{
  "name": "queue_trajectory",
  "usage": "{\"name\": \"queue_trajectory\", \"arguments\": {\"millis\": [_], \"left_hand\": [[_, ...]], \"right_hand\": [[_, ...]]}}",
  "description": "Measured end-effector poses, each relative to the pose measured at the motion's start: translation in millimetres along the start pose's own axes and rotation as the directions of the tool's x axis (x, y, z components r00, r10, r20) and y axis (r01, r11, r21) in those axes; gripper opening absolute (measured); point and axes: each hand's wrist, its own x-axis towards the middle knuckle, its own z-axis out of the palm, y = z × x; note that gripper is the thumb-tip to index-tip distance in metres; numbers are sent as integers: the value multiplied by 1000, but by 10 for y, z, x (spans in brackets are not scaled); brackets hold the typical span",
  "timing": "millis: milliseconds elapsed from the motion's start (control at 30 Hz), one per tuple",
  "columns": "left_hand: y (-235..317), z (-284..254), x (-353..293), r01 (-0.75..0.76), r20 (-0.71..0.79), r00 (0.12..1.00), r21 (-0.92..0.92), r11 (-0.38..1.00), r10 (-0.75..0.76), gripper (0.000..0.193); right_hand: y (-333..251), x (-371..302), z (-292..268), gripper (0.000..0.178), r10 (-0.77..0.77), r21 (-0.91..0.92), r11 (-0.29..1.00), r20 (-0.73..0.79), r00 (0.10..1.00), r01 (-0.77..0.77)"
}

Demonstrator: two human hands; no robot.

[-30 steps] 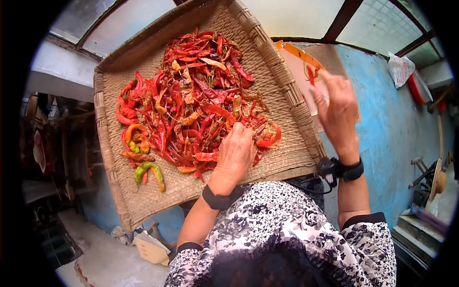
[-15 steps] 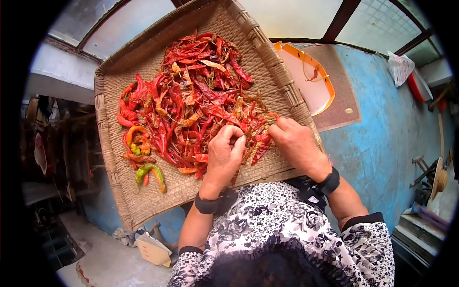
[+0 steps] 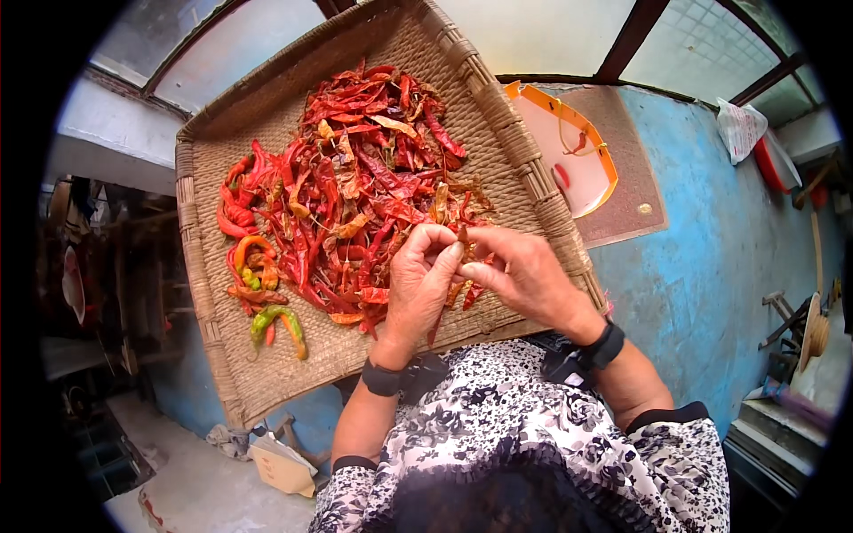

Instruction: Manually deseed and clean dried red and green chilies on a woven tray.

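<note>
A square woven basket tray (image 3: 213, 329) sits before me, heaped with red dried chili peppers (image 3: 324, 191). Over the heap's near right part, my left hand (image 3: 420, 280) is closed in a pinch at a small brownish dried chili pepper (image 3: 462, 238). My right hand (image 3: 531, 277) meets it from the right, its curled fingers at the same chili; the thumb sits lower and the exact grip is partly hidden. Along the tray's left side lie glossier red peppers (image 3: 235, 211) and a bent green-orange pepper (image 3: 289, 327).
Beyond the tray's right edge, an orange-rimmed container (image 3: 597, 197) with a pale inside stands on a brown mat (image 3: 633, 178). One red chili piece (image 3: 562, 175) shows inside it. A straw hat (image 3: 816, 333) is at the far right, and a paper box (image 3: 283, 465) at lower left.
My right hand has moved left from the tray's right side to meet my left hand, which stays nearly in place. A red chili piece now shows in the orange-rimmed container.
</note>
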Motion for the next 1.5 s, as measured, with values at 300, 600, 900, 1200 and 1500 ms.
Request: {"name": "queue_trajectory", "arguments": {"millis": [300, 600, 900, 1200, 1500], "left_hand": [[-209, -2, 4, -314, 212, 943, 817, 484, 255, 23], [-232, -12, 54, -295, 180, 943, 839, 457, 279, 15], [61, -362, -138, -64, -189, 977, 182, 981, 98, 10], [30, -451, -180, -66, -280, 957, 58, 996, 80, 11], [57, -98, -74, -18, -82, 997, -53, 998, 13, 11]], "right_hand": [[241, 107, -718, 18, -129, -586, 794, -420, 898, -160], [332, -163, -21, 12, -151, -503, 836, 176, 973, 221], [352, -99, 41, 10, -155, -580, 761, 269, 950, 289], [217, 4, -513, 25, -405, -448, 850, -218, 888, 278], [33, -15, -7, 30, -62, -85, 995, -56, 996, 57]]}}
